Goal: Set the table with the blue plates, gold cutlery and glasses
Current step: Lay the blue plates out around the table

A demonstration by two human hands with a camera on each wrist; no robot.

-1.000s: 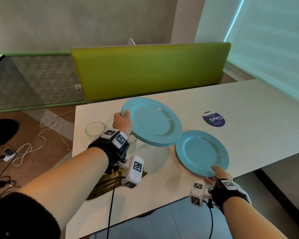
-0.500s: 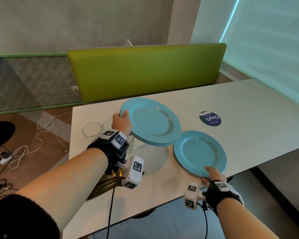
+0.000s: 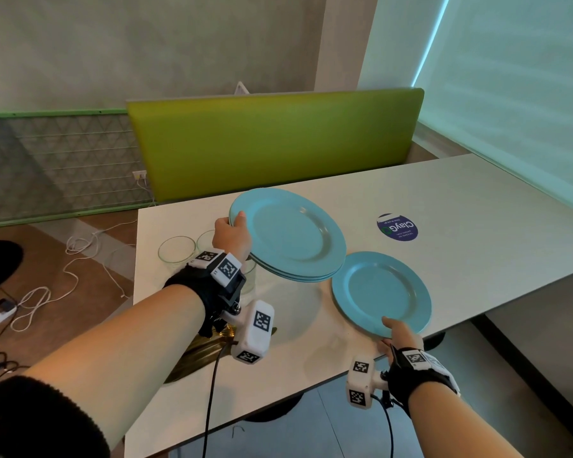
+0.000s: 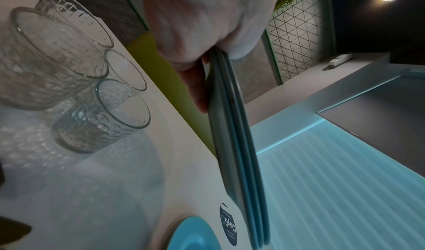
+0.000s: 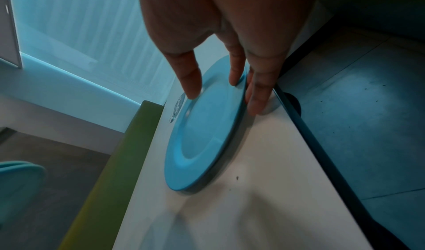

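Left hand fingers curl under the rim of a plate stack, thumb on top, gripping it above the surface. Right hand fingers lie nearly straight on the near rim of a single plate lying flat just right of the stack. Glasses stand left of the stack; gold cutlery lies nearer than the stack, under the left wrist

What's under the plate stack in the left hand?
The plate stack is held above the white table; one of the glasses shows below its near edge. The rest beneath is covered.
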